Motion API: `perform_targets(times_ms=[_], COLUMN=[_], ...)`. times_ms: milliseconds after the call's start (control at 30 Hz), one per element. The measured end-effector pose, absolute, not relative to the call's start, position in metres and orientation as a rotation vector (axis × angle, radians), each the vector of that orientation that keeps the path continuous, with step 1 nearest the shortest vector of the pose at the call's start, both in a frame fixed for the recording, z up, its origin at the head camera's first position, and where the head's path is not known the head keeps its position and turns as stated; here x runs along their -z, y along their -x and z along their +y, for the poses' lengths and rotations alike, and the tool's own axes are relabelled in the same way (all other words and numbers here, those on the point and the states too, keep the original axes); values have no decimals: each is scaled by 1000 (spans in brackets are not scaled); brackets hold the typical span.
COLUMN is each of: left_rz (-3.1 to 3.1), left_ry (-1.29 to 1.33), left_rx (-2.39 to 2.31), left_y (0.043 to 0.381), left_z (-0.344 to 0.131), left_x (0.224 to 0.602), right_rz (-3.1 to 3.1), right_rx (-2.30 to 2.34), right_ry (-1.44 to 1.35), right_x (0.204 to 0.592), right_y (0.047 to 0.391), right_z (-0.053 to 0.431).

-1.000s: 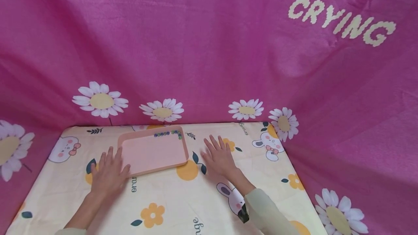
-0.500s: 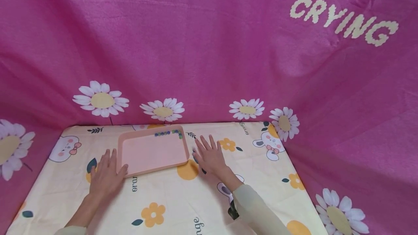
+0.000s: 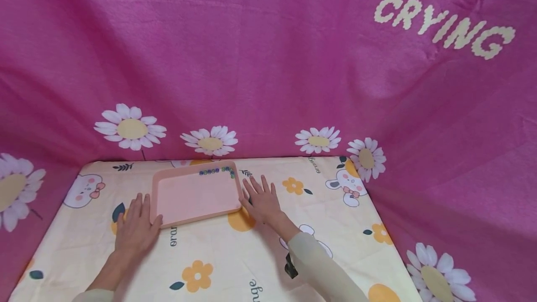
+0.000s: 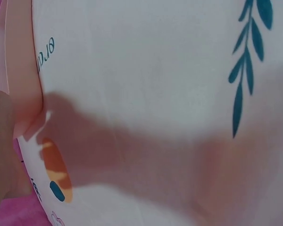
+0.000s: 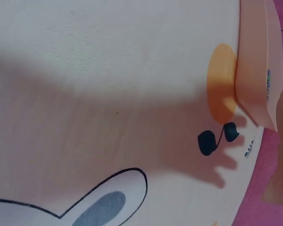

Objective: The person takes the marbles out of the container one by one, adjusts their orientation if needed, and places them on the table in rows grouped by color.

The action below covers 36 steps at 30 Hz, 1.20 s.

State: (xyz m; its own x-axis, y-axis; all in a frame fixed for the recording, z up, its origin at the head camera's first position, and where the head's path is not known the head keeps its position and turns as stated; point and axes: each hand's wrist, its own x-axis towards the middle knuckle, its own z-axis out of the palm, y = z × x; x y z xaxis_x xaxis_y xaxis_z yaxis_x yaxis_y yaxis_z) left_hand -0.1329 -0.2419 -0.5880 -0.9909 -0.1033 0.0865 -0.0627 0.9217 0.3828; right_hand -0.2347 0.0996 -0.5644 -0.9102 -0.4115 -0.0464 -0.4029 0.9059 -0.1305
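A shallow pink tray (image 3: pixel 197 197) lies on the patterned cloth. Several small blue and green marbles (image 3: pixel 209 171) sit in a line along its far inner wall and round the far right corner. At the tray's left side is my left hand (image 3: pixel 136 229), fingers straight, thumb right at the near left corner. My right hand (image 3: pixel 262 202) is by the right side with fingers spread, its thumb overlapping the rim in the head view. In the wrist views only parts of the hands show beside the tray's pink wall (image 4: pixel 23 70).
A cream cloth (image 3: pixel 226 255) with bunnies, oranges and flowers covers the table. Purple-pink curtains (image 3: pixel 268 73) with daisies rise at the back and both sides. A small dark object (image 3: pixel 290 267) shows at the right sleeve.
My right hand has moved left, from over the cloth to the tray's right side. The left hand has shifted slightly lower along the left side. The tray and marbles keep their place.
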Motion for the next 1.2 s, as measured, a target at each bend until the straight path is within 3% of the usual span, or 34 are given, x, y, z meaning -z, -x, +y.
perform_targets(times_ms=[500, 1200], left_rz=[-3011, -3077], left_ry=[-106, -227], left_rx=[554, 681], left_y=[137, 141], left_z=[-248, -246], left_x=[601, 600], right_rz=[2942, 2935], right_rx=[258, -3], right_ry=[540, 528], right_x=[584, 587], right_y=[241, 245], right_z=[84, 77])
